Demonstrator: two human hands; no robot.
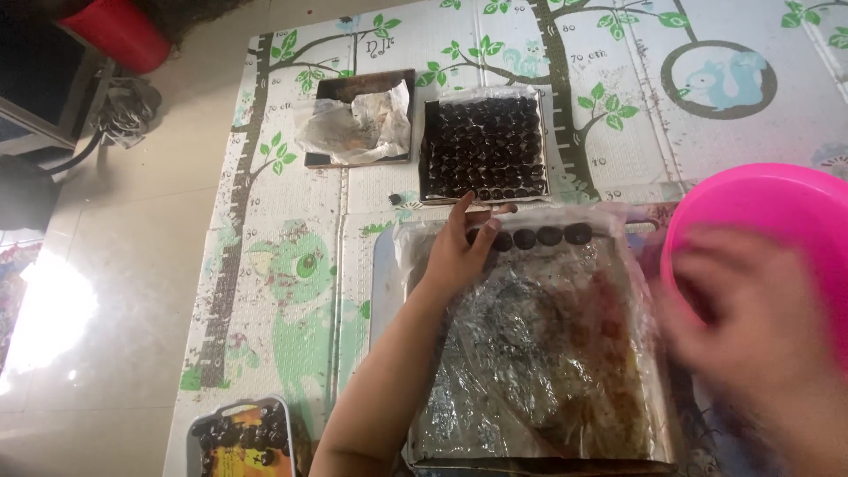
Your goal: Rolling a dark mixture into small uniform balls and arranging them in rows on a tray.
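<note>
1. Left hand (455, 252): fingers spread flat on foil-lined tray (539, 353), touching row of dark balls (539, 237) at far edge.
2. Right hand (751, 327): blurred, at pink bowl (777, 221); grip unclear.
3. Full tray of balls (484, 147) beyond, on mat (291, 265).

The near tray (539, 442) is lined with crinkled, glossy plastic film (539, 353), stained brown and black; a row of matt black balls (539, 236) lies along its far edge. The bowl (777, 212) is smooth, shiny pink plastic. The far tray (483, 146) has the same clear film under its dark balls. Beside it, a dark, dull tray (353, 88) holds crumpled, greasy paper (353, 128). The mat (291, 265) looks like soft printed foam, speckled with crumbs. The floor (115, 336) is glossy tile.
</note>
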